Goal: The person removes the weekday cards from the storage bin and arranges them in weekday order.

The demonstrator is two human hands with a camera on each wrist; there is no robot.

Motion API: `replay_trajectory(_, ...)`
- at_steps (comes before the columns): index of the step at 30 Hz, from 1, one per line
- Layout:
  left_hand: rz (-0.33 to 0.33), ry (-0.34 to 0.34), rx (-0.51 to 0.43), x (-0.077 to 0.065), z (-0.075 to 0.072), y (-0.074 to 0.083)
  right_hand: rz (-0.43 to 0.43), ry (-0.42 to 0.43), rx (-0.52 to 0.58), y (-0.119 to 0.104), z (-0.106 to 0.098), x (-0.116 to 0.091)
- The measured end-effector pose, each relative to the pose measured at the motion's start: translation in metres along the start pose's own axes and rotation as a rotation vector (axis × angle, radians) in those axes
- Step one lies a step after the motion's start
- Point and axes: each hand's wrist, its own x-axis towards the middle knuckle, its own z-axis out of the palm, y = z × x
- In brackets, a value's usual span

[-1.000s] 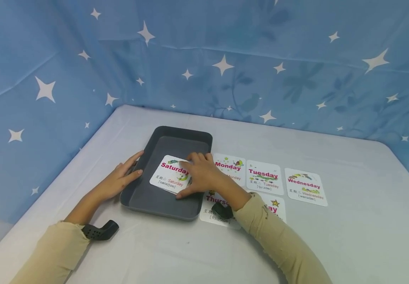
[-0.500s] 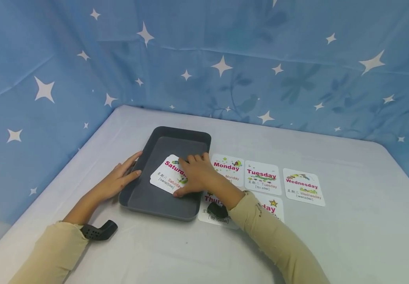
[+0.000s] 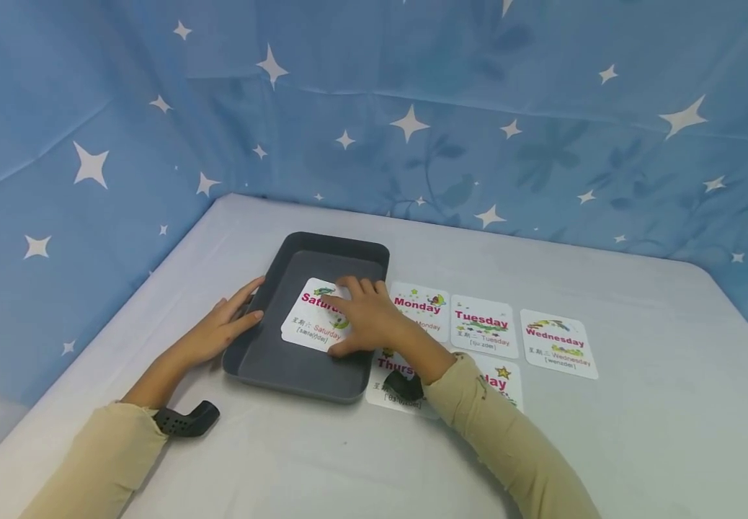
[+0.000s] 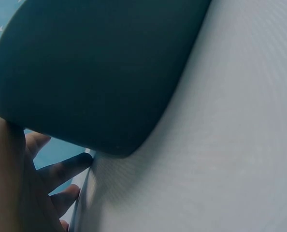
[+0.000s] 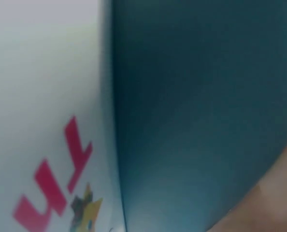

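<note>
From three o'clock, your right hand [image 3: 369,317] grips the white, square, printed Saturday card [image 3: 312,323] inside the grey rectangular tray [image 3: 296,369]; your left hand [image 3: 217,330], fingers apart, touches its nine-o'clock side.

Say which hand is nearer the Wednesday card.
Right. The right hand holds the Saturday card, left of the Wednesday card; the left hand is farther left, at the tray rim.
</note>
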Motion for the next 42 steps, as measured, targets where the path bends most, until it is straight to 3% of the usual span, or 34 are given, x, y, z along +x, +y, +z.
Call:
replay_trajectory(9, 0.009, -0.001, -0.007, 0.000, 0.000, -0.003, 0.034, 0.001, -0.088, -0.003, 0.000, -0.001)
replay_trajectory(15, 0.009, -0.002, 0.000, 0.000, -0.001, -0.001, 0.033, 0.021, -0.086, -0.003, 0.000, -0.002)
replay_trajectory(23, 0.014, 0.004, -0.008, -0.001, -0.001, 0.000, 0.013, 0.026, -0.015, -0.003, 0.000, -0.003)
replay_trajectory(33, 0.018, 0.004, -0.004, 0.001, 0.001, -0.002, -0.020, 0.042, 0.193, 0.017, -0.002, -0.010)
replay_trajectory(39, 0.020, 0.006, -0.006, 0.000, 0.002, -0.003, -0.013, 0.111, 0.283, 0.027, -0.009, -0.025)
replay_trajectory(42, 0.021, 0.009, -0.005, 0.000, 0.002, -0.003, -0.004, 0.100, 0.287, 0.030, -0.011, -0.035)
